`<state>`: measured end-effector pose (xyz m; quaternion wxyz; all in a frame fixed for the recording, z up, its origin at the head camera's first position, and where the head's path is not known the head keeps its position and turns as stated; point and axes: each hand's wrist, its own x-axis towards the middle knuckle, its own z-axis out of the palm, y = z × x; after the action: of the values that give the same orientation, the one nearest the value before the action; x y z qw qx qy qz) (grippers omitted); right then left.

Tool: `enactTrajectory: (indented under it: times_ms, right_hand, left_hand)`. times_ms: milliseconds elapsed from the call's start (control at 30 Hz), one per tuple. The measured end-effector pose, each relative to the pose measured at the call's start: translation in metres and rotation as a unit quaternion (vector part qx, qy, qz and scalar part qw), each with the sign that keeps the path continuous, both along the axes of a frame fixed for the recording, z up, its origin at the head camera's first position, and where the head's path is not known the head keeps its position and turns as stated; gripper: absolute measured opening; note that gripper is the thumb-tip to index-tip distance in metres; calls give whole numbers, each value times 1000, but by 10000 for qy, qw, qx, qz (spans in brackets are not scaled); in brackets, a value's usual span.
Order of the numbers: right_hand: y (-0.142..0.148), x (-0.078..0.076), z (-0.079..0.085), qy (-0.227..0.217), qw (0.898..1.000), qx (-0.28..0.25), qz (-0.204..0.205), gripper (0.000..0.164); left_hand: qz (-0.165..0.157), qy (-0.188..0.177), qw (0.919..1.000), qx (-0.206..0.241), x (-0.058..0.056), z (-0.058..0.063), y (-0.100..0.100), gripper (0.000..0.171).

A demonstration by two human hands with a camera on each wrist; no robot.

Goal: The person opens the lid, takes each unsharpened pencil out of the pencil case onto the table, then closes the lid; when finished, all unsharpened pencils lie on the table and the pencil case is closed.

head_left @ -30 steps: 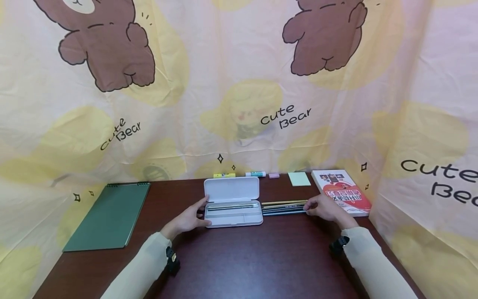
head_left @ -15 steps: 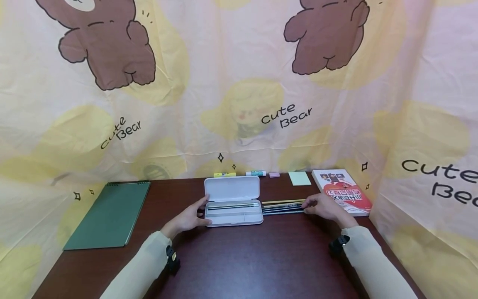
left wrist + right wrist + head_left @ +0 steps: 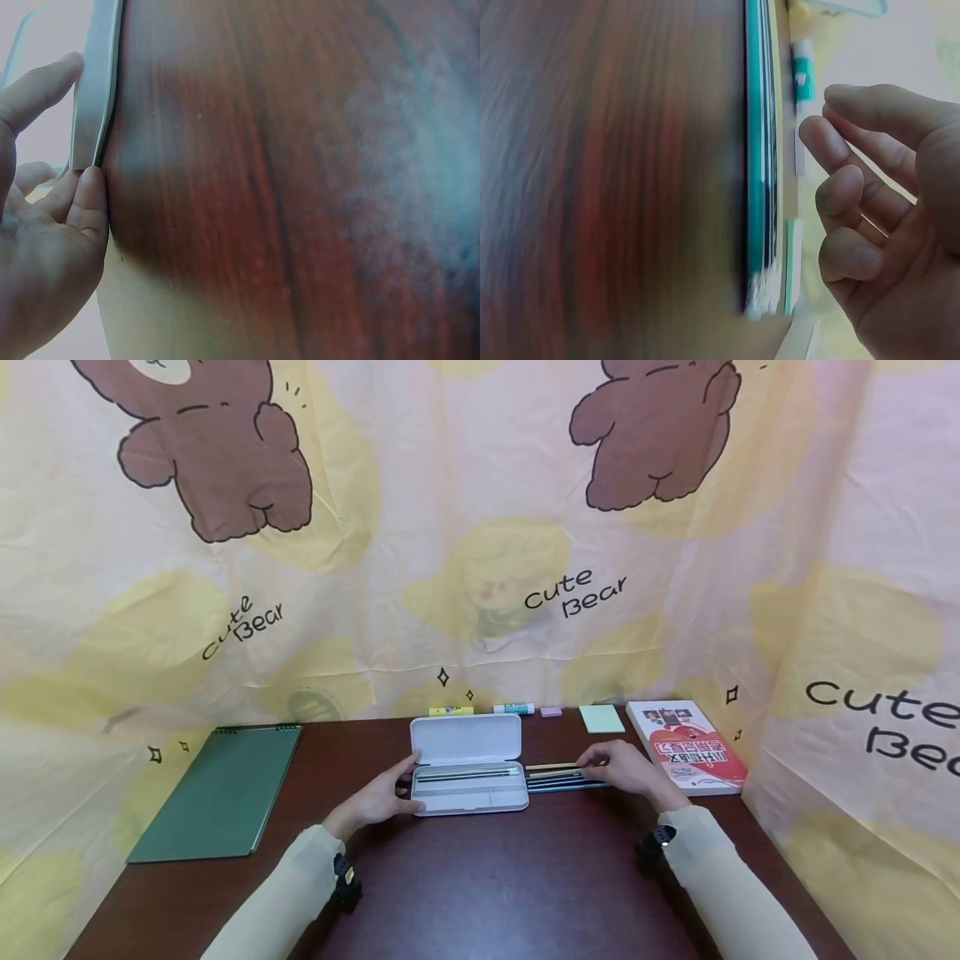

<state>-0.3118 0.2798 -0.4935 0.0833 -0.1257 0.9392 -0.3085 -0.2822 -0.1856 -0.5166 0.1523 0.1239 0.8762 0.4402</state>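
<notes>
A person's two bare hands work at a dark reddish-brown table (image 3: 480,881), seen from above by a camera worn on the head. Near the middle of the table lies a white pencil case (image 3: 453,800) with its lid (image 3: 467,741) raised along the far side. The left hand (image 3: 372,797) grips the left end of the case, thumb at the near corner and a finger up by the hinge; the left wrist view shows fingers touching the outside of that end. Inside, a few slim pencils (image 3: 465,774) lie lengthwise in the long far compartment, and a divider splits the nearer part into two sections. Just beyond the right end of the case, a row of loose pencils (image 3: 755,165) lies side by side on the table, teal, dark and yellowish among them. The right hand (image 3: 626,767) is over their right-hand ends, fingers loosely bent, and the right wrist view shows its grasp free, with a gap between thumb and fingertips. Behind the case, along the table's back edge, are a yellow tube (image 3: 451,711), a white and teal tube (image 3: 513,708), a small pink block (image 3: 551,712) and a pale green pad (image 3: 601,718). A red and white book (image 3: 690,747) lies at the far right, a green spiral-bound notebook (image 3: 217,802) at the left. A bear-printed cloth (image 3: 397,527) hangs behind.
</notes>
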Motion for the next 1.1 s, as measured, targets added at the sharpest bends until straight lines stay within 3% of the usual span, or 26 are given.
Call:
enactTrajectory:
  times_ms: [667, 1100]
  right_hand:
    - [-90, -9, 7, 258, 9979, -204, 565, 15]
    - [-113, -12, -5, 123, 9950, -139, 977, 20]
  left_hand:
    - [-127, 14, 9999, -46, 1, 1, -1, 101]
    - [-34, -22, 10000, 32, 1, 1, 1, 99]
